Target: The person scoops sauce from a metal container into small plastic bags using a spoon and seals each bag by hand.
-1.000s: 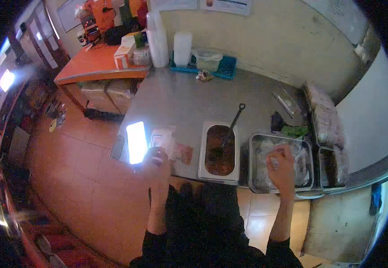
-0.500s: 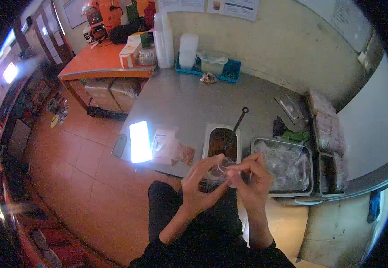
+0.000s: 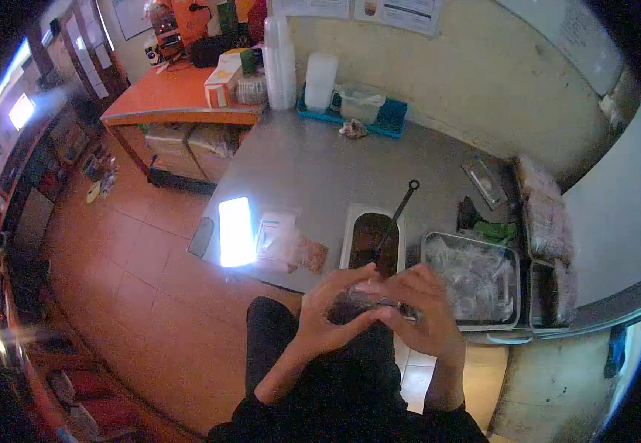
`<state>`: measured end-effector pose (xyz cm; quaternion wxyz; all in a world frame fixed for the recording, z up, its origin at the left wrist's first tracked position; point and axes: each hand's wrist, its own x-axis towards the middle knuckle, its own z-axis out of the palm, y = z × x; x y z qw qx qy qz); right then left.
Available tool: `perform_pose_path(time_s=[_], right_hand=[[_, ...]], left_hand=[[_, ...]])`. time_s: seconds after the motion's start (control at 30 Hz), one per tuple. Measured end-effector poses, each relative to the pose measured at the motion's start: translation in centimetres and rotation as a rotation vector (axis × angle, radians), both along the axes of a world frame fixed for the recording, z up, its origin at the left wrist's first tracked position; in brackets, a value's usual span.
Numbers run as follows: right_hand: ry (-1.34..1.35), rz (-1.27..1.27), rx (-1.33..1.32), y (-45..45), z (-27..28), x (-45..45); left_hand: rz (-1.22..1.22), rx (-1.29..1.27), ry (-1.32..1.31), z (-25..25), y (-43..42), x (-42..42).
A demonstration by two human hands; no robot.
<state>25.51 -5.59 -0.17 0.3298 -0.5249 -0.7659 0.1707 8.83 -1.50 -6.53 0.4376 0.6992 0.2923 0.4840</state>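
Note:
Both hands are together over the table's front edge, with a small clear plastic item (image 3: pixel 368 293) between them. My left hand (image 3: pixel 328 314) curls round its left side, thumb and fingers on it. My right hand (image 3: pixel 427 310) closes on its right side, slightly blurred. Just behind them stands a metal tray of dark red-brown sauce (image 3: pixel 376 232) with a black-handled ladle (image 3: pixel 406 198) resting in it; the hands hide its front part. Right of it, a metal tray (image 3: pixel 516 295) holds a pile of clear plastic items (image 3: pixel 475 277).
A bright lit screen (image 3: pixel 236 232) and a white packet (image 3: pixel 275 240) lie at the table's left. Green cloth-like material (image 3: pixel 496 232) and stacked plastic packs (image 3: pixel 546 214) are at the right. A blue tray (image 3: pixel 391 118) with containers stands at the back, near an orange table (image 3: pixel 151 92).
My left hand has left the packet and my right hand the tray of clear plastic. Both came together at the centre and now close round a clear item. The view has shifted slightly.

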Motion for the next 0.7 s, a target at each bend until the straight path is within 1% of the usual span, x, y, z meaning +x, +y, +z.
perform_pose_path(time_s=[0.03, 0.1, 0.17, 0.2, 0.23, 0.27, 0.33, 0.4, 0.43, 0.47, 0.5, 0.53, 0.6, 0.63, 0.7], right_hand=[[-0.023, 0.014, -0.044, 0.0, 0.1, -0.1], [-0.017, 0.03, -0.036, 0.0, 0.0, -0.3], [-0.011, 0.046, -0.029, 0.1, -0.2, -0.4], [0.044, 0.068, -0.034, 0.2, -0.4, -0.3], [0.099, 0.09, -0.04, 0.5, -0.6, -0.2], [0.099, 0.089, -0.041, 0.8, -1.0, -0.1], [0.461, -0.263, -0.132, 2.1, -1.9, 0.5], [0.511, -0.584, -0.087, 4.9, -3.7, 1.4], [0.513, -0.588, -0.082, 6.8, -6.0, 2.5], [0.36, -0.678, 0.049, 8.7, -8.9, 3.8], [0.204, -0.762, 0.18, 9.9, -10.2, 4.5], [0.208, -0.765, 0.182, 10.5, -9.8, 4.5], [0.577, -0.706, -0.114, 11.3, -8.9, 4.2], [0.577, -0.703, -0.112, 11.4, -9.2, 4.5], [0.383, -0.607, 0.004, 11.1, -10.3, 5.2]], left_hand=[[0.0, 0.0, 0.0, -0.3, 0.0, 0.1], [-0.044, -0.167, -0.198, -1.4, -0.2, 0.3], [-0.047, -0.193, -0.246, -1.6, -0.5, 0.2], [-0.051, -0.219, -0.295, -1.7, -0.5, 0.1], [-0.052, -0.219, -0.295, -1.5, -0.5, -0.1], [-0.015, -0.237, -0.246, -1.2, -0.5, -0.3], [0.018, -0.257, -0.195, -1.1, -0.5, -0.7], [0.035, -0.509, -0.407, -1.4, -0.6, -1.0], [0.029, -0.506, -0.405, -1.6, -0.6, -1.2], [0.025, -0.549, -0.466, -1.9, -0.6, -1.5], [0.02, -0.591, -0.528, -2.3, -0.5, -1.8], [0.018, -0.589, -0.524, -2.7, -0.5, -2.1], [-0.014, -0.647, -0.556, -3.4, -0.6, -2.6], [-0.013, -0.644, -0.558, -3.6, -0.7, -2.7], [-0.049, -0.673, -0.635, -4.0, -0.7, -2.7]])
